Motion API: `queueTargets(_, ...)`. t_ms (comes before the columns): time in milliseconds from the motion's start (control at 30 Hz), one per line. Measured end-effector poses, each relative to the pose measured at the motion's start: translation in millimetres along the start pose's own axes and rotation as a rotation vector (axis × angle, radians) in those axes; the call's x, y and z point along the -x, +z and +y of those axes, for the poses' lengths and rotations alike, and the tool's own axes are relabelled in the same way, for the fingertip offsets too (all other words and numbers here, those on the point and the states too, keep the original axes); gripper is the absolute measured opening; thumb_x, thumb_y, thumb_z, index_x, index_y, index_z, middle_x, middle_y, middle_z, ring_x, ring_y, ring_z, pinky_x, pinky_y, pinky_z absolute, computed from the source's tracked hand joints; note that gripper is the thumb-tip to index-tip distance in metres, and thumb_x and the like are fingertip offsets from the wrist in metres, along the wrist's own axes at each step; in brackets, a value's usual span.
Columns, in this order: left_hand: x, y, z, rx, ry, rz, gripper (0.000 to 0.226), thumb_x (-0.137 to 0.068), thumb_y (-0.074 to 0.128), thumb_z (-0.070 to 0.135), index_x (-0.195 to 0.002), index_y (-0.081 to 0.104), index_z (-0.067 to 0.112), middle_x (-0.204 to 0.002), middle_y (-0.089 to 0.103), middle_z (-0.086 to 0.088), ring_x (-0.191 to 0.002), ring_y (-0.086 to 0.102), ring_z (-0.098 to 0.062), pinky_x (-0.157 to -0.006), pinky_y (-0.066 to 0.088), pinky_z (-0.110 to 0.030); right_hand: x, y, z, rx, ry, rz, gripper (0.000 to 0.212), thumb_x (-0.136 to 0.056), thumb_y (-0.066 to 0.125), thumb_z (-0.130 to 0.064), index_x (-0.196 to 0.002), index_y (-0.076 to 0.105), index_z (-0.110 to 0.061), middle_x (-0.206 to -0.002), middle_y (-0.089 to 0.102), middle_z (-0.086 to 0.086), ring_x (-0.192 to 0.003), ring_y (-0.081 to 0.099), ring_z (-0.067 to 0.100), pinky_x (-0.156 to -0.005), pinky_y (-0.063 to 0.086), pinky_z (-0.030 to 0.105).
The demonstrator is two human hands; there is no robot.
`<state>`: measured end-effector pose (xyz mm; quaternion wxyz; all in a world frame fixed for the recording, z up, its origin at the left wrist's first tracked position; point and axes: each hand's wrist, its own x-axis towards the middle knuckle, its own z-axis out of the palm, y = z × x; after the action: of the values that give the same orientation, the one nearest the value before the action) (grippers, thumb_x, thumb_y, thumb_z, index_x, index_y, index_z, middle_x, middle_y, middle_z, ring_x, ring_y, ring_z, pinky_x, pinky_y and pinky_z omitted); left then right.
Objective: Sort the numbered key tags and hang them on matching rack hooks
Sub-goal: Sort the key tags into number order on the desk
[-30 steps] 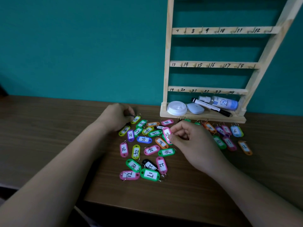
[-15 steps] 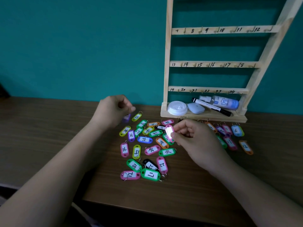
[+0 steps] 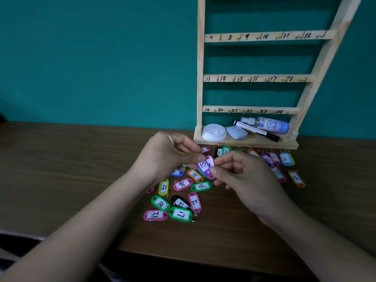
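Above the tags [image 3: 180,214] strewn on the surface [image 3: 81,159], the left hand [image 3: 162,157] and right hand [image 3: 248,180] nearly touch. The left grip pinches a purple tag [image 3: 203,166] reading 15. The right grip pinches a pink tag [image 3: 211,159] just behind it. The rack [image 3: 258,78] stands beyond.

We count two hands: left hand [image 3: 166,157], right hand [image 3: 248,180]. Two tags pinched between them: purple tag [image 3: 202,165], pink tag [image 3: 210,159]. Loose key tags [image 3: 180,214] on table [image 3: 61,169]: roughly twenty we can see, some covered. One rack [image 3: 200,78], three numbered rails [image 3: 264,78] in view, six numbers each. On its base: one lid [image 3: 214,132], one marker [image 3: 256,131], one spray bottle [image 3: 271,125], one pale case [image 3: 236,132].
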<state>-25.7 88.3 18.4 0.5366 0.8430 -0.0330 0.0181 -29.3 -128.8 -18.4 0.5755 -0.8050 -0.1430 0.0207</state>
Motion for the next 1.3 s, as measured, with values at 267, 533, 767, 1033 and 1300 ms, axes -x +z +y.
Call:
queueTargets(267,0,17,7,0.036,0.025,-0.051,0.018,-0.082,0.088,0.012,-0.098,0.081,0.012,-0.084,0.081,-0.006,-0.082,0.080,-0.026,-0.071,0.064,-0.028,3,-13,3,0.087,-0.009,0.001,0.013,-0.096,0.076,-0.020,-0.108,0.078,-0.026,-0.090,0.080,-0.014,-0.078,0.076,0.002,-0.067,0.054,0.017)
queueTargets(533,-1,31,6,0.008,0.082,-0.062,0.013,-0.082,0.089,0.013,-0.091,0.082,0.010,-0.081,0.080,-0.009,-0.085,0.078,-0.034,-0.080,0.066,-0.037,4,-25,8,0.095,-0.029,0.025,0.012,-0.094,0.080,-0.015,-0.102,0.080,-0.022,-0.085,0.080,-0.006,-0.076,0.078,0.008,-0.071,0.064,0.032)
queueTargets(767,0,30,4,-0.058,0.133,-0.108,0.009,-0.085,0.088,0.016,-0.091,0.083,0.012,-0.077,0.079,-0.008,-0.074,0.077,-0.024,-0.077,0.063,-0.034,5,-22,10,0.133,-0.033,-0.023,0.010,-0.094,0.079,-0.018,-0.102,0.080,-0.025,-0.086,0.080,-0.009,-0.075,0.077,0.008,-0.070,0.062,0.030)
queueTargets(1033,-2,28,1,-0.033,0.096,-0.103,0.010,-0.084,0.088,0.017,-0.093,0.084,0.016,-0.085,0.081,-0.007,-0.081,0.078,-0.027,-0.083,0.062,-0.047,3,-22,8,0.079,-0.007,-0.020,0.016,-0.092,0.081,-0.015,-0.103,0.080,-0.026,-0.091,0.080,-0.010,-0.080,0.077,0.008,-0.069,0.061,0.026)
queueTargets(1300,-3,43,-8,-0.023,0.065,-0.028,0.009,-0.082,0.090,0.015,-0.086,0.084,0.019,-0.077,0.079,-0.005,-0.077,0.079,-0.030,-0.081,0.066,-0.047,2,-25,11,0.156,0.010,0.011,0.018,-0.088,0.085,-0.014,-0.099,0.078,-0.027,-0.090,0.080,-0.012,-0.079,0.076,0.004,-0.069,0.062,0.025)
